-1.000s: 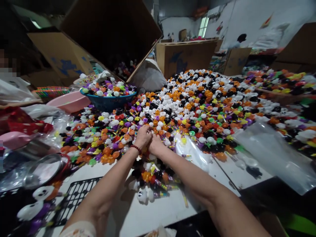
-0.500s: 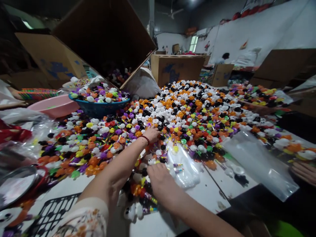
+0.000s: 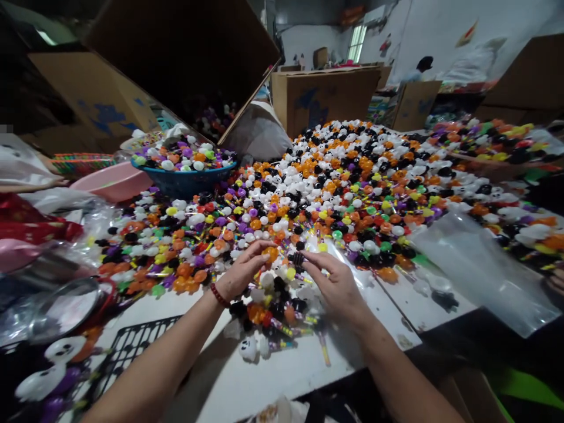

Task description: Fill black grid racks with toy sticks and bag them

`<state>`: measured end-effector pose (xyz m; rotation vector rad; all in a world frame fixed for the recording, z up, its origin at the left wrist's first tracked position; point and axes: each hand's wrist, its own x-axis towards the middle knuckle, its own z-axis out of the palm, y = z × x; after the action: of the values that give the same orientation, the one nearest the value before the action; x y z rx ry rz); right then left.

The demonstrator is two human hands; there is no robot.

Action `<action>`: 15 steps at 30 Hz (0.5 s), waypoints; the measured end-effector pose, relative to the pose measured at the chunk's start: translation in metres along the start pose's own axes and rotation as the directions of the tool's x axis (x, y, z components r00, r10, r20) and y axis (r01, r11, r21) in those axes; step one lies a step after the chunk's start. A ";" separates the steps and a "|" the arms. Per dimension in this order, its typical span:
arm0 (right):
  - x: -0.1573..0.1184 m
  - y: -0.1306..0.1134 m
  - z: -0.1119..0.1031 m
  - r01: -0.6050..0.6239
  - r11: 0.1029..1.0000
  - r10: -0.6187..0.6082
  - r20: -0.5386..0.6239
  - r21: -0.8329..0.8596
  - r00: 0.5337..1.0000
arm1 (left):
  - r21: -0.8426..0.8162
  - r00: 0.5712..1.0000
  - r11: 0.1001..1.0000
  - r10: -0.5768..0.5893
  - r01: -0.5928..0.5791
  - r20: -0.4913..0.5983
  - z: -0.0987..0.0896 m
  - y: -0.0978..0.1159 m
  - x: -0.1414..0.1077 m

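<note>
My left hand (image 3: 245, 269) is closed on a small orange plastic piece (image 3: 270, 254), pinched between thumb and fingers. Facing it, my right hand (image 3: 338, 286) has thumb and forefinger shut on a black ribbed plastic piece (image 3: 296, 258). The two pieces are close together but apart. Below them lies a small cluster of toy pieces, with a white skull-faced toy (image 3: 249, 349) on a candy-filled tube at its front edge. A large heap of white, orange, black and purple toy pieces (image 3: 304, 185) spreads behind both hands.
A clear plastic bag (image 3: 489, 267) lies at the right. On the left are a blue basin (image 3: 185, 181) full of pieces, a pink basin (image 3: 112, 183), a round metal-rimmed dish (image 3: 66, 308) and a black grid tray (image 3: 132, 346). A tipped cardboard box (image 3: 253, 111) opens over the heap.
My left hand has drawn back from the heap and holds an orange piece. My right hand has lifted from the near cluster, moved right, and holds a black piece. The view has shifted slightly.
</note>
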<state>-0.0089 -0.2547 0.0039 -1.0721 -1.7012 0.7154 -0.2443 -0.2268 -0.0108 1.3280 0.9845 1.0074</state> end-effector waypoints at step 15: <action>-0.016 -0.021 0.013 0.172 0.975 -0.143 0.196 -0.143 0.970 | -0.044 0.989 0.990 -0.139 0.137 -0.050 0.033 0.013 -0.056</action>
<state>-0.0261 -0.2782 0.0104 -0.9889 -2.0074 0.5995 -0.2285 -0.2897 0.0021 1.1879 1.0756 0.9561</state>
